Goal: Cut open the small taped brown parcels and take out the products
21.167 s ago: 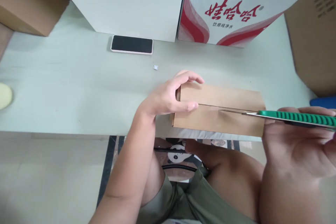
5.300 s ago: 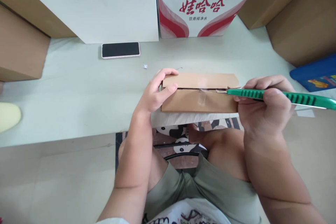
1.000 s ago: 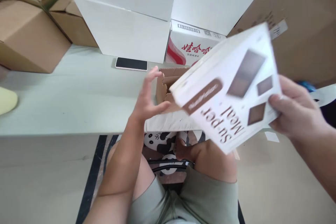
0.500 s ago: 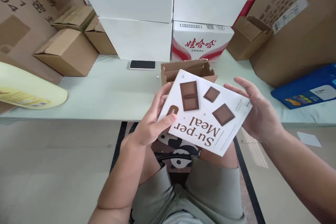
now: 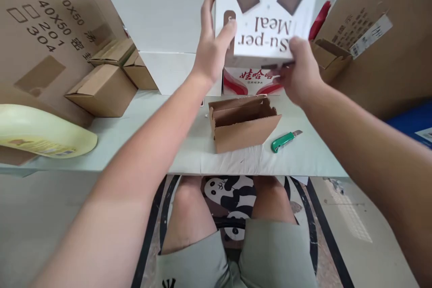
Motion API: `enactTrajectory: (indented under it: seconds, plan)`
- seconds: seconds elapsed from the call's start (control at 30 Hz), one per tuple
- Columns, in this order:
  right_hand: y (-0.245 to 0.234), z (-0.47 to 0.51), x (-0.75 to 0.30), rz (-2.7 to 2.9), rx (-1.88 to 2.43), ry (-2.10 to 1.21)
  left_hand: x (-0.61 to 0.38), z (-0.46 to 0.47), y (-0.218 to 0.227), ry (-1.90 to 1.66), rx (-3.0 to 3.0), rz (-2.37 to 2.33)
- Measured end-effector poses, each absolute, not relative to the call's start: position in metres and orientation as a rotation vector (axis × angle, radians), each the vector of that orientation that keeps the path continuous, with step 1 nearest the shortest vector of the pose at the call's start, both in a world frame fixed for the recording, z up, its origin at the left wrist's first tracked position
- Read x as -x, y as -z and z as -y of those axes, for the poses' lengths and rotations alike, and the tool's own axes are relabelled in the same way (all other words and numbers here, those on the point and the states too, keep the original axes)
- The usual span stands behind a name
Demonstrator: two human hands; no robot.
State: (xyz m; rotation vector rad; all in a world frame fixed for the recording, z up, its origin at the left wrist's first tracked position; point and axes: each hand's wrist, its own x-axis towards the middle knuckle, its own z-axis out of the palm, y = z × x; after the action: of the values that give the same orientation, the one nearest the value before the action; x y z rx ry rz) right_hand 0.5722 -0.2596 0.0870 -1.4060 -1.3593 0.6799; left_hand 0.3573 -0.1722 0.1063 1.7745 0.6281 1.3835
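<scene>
I hold a white "Su-per Meal" box [image 5: 266,13] with brown chocolate squares printed on it, raised high above the table. My left hand [image 5: 211,47] grips its left edge, thumb on the front. My right hand [image 5: 297,76] is closed on its lower right corner. Below it on the pale table [image 5: 151,144] stands the small brown cardboard box [image 5: 243,121], its flaps open. A green utility knife [image 5: 284,140] lies just to the right of that box.
White cartons [image 5: 162,13] and a red-and-white drinks carton [image 5: 253,82] stand at the back. Brown boxes [image 5: 104,87] sit at the left, a large brown carton [image 5: 374,40] at the right. A pale yellow object [image 5: 40,132] lies at the left edge, something blue [image 5: 411,123] at the right.
Both hands have lifted the white box from lap height up and away, above the open cardboard box. The view has tilted, so the knife on the table now shows.
</scene>
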Motion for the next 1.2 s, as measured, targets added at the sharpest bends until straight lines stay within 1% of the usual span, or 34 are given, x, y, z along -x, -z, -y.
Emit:
enactTrajectory:
  seconds: [0.03,0.1,0.2,0.27,0.33,0.4,0.53,0.63,0.77,0.93,1.03,1.2]
  plan:
    - [-0.091,0.237,-0.573,1.196,1.431,-0.801,-0.367,0.150,-0.111,-1.271,-1.650,-0.780]
    - [-0.088,0.205,-0.571,0.963,1.568,-0.934,-0.381,0.125,-0.107,-1.111,-1.573,-0.917]
    - [-0.067,0.188,-0.567,0.775,1.761,-0.994,-0.385,0.118,-0.079,-0.797,-1.413,-1.205]
    - [-0.054,0.187,-0.567,0.707,1.796,-1.024,-0.382,0.116,-0.060,-0.712,-1.331,-1.302]
    - [-0.049,0.188,-0.570,0.693,1.789,-1.073,-0.379,0.109,-0.049,-0.725,-1.325,-1.278]
    - [-0.050,0.190,-0.574,0.704,1.725,-1.099,-0.378,0.100,-0.047,-0.769,-1.371,-1.124]
    - [-0.047,0.208,-0.579,0.667,1.382,-1.051,-0.375,0.099,-0.057,-1.050,-1.412,-0.742]
    - [-0.028,0.244,-0.592,0.513,1.209,-0.986,-0.354,0.118,-0.052,-1.219,-1.298,-0.821]
    - [0.005,0.311,-0.640,0.164,1.317,-0.873,-0.307,0.148,-0.016,-1.320,-1.125,-1.051]
    - [0.032,0.363,-0.712,-0.076,1.455,-0.730,-0.287,0.197,0.027,-1.254,-1.200,-0.932]
    - [0.050,0.357,-0.737,-0.175,1.569,-0.697,-0.304,0.220,0.043,-1.265,-1.271,-0.859]
    - [0.072,0.308,-0.765,-0.211,1.699,-0.644,-0.335,0.232,0.063,-1.394,-1.246,-0.826]
